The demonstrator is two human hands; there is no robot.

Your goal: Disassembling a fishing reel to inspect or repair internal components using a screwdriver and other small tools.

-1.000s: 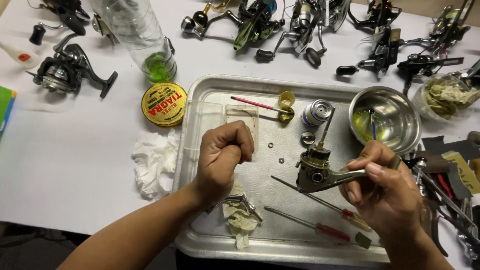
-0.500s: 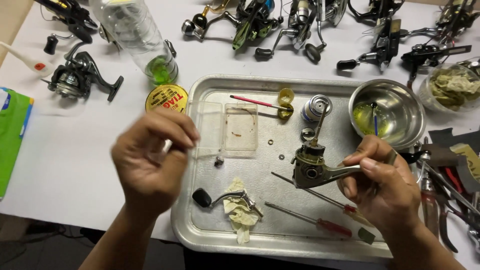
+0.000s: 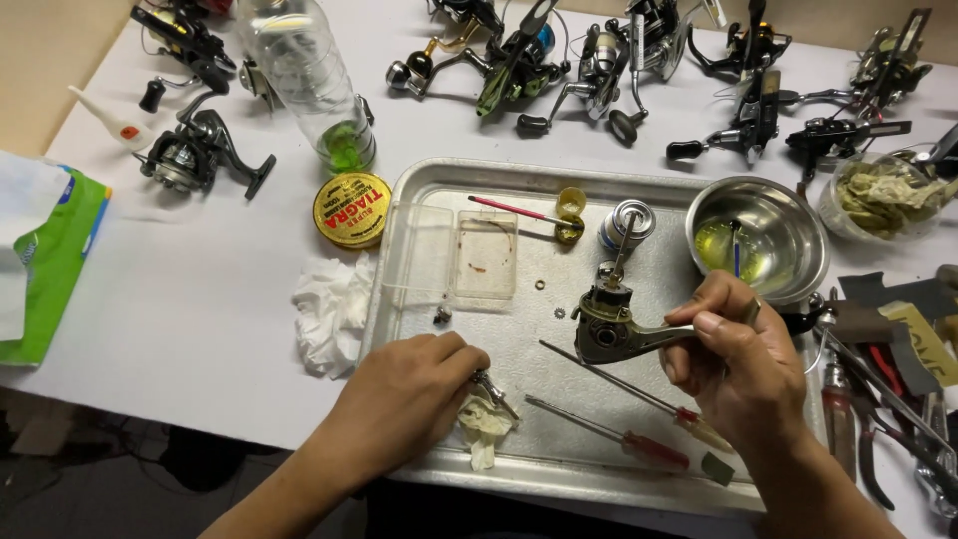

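Fingers of the left hand pinch a small metal part low over the tray, touching a crumpled rag. Right hand is closed around the stem of a reel body, held above the tray beside two screwdrivers. Behind it stands a steel bowl.

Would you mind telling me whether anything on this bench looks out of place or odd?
Nothing is spilled or broken. A washer and a small gear lie loose on the metal tray, easy to lose. The right hand holds a stripped reel body; the left hand touches a small metal part on a soiled rag.
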